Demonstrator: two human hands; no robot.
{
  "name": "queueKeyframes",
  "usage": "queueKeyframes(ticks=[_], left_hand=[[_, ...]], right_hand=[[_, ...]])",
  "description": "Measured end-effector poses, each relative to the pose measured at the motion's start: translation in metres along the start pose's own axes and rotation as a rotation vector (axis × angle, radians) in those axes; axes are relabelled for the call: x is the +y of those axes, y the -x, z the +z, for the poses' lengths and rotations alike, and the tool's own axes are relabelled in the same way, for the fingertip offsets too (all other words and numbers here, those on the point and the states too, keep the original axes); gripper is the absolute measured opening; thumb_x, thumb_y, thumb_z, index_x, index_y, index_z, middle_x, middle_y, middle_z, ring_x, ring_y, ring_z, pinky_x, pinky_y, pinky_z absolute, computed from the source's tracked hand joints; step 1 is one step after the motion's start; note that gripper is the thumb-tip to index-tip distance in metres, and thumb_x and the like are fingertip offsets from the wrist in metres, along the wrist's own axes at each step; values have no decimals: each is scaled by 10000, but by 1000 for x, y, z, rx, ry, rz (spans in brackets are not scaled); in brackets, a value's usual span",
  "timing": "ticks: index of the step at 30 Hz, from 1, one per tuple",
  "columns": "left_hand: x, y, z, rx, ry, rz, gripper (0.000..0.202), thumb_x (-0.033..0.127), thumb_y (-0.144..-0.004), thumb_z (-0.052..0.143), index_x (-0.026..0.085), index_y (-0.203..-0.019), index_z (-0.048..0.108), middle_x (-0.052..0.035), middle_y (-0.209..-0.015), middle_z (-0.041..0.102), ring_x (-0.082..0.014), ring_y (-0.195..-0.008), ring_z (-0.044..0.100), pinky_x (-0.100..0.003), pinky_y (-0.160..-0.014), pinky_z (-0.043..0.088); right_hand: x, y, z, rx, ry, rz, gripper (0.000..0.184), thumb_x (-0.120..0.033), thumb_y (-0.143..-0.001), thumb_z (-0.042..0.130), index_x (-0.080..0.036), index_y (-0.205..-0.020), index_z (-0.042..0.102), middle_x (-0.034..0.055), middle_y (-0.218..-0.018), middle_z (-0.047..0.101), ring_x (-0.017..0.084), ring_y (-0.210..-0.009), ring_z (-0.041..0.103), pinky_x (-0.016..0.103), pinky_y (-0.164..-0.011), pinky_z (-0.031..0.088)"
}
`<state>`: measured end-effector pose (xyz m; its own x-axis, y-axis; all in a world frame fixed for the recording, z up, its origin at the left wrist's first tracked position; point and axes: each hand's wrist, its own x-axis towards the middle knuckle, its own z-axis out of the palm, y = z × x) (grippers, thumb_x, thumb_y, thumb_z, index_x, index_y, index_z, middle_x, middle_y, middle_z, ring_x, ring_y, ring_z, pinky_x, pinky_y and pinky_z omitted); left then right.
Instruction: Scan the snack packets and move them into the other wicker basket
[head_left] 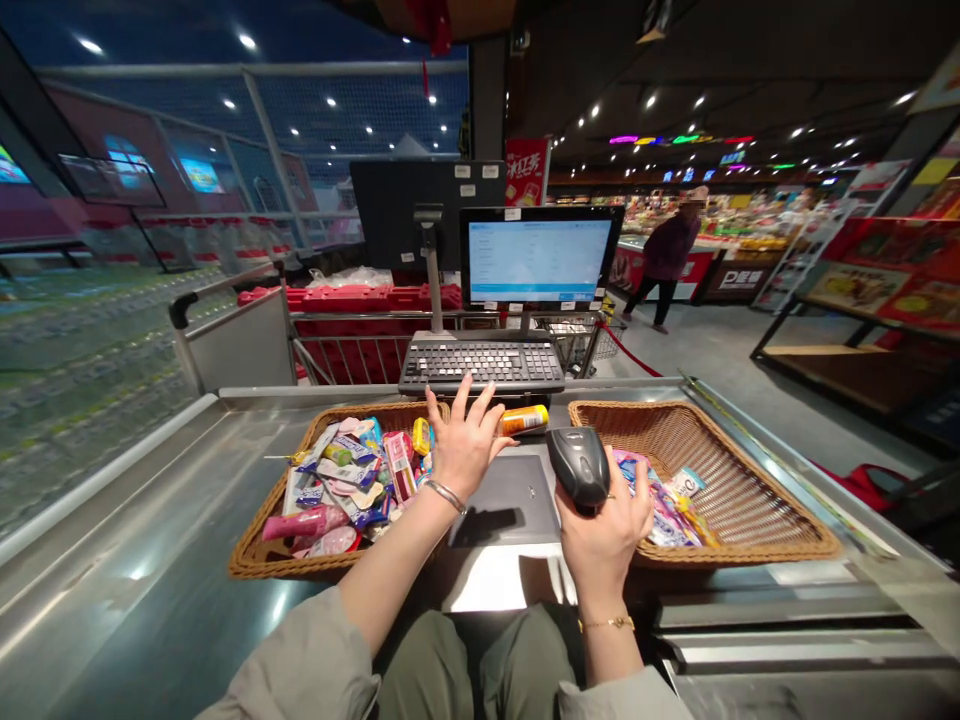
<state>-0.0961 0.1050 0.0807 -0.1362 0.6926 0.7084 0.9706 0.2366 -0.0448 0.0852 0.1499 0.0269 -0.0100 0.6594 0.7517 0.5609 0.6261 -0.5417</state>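
My right hand (604, 525) is closed around a black handheld barcode scanner (578, 464), held above the dark scan pad (516, 495) on the steel checkout counter. My left hand (465, 440) hovers with fingers spread just in front of the keyboard (482, 363), holding nothing. A small yellow and orange tube (524, 420) lies right of its fingertips. A wicker basket (259, 550) full of several wrapped snacks sits to the left. A second wicker basket (750, 490) on the right holds a few packets (664, 505).
A monitor (537, 258) with a lit screen stands behind the keyboard. Red shopping baskets and a metal cart rail (352, 320) are beyond the counter. A person (664, 255) walks in the aisle at right, near store shelves (885, 290).
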Motion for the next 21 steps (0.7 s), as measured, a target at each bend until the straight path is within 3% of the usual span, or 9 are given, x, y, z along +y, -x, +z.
queueKeyframes(ticks=[7,12,17,21], left_hand=[[32,-17,16,-5,60,44,442,468,-803,717,284,-1198,646,-76,-1451,522,-366,-1445,306,-745,-1124,-94],[57,-27,32,-12,81,89,411,443,-824,700,286,-1198,639,-64,-1461,513,-345,-1461,277,-735,-1128,-102],[78,-34,45,-13,99,161,403,422,-829,697,295,-1205,631,-52,-1484,486,-327,-1476,244,-709,-1136,-129],[94,-39,55,-1,117,214,343,402,-871,645,293,-1196,640,-49,-1490,478,-330,-1474,248,-704,-1134,-139]], right_hand=[[27,-17,-11,74,61,103,667,-509,-803,659,-153,-1353,530,230,-1409,488,402,-1388,359,645,-1093,251],[45,-29,-22,147,80,220,742,-571,-757,683,-141,-1346,547,234,-1392,514,394,-1392,367,633,-1104,242],[63,-37,-32,168,95,234,675,-519,-774,678,-160,-1333,559,183,-1326,595,386,-1410,333,643,-1111,209],[75,-40,-38,229,120,266,674,-513,-748,704,-133,-1292,587,217,-1315,584,411,-1378,375,651,-1083,250]])
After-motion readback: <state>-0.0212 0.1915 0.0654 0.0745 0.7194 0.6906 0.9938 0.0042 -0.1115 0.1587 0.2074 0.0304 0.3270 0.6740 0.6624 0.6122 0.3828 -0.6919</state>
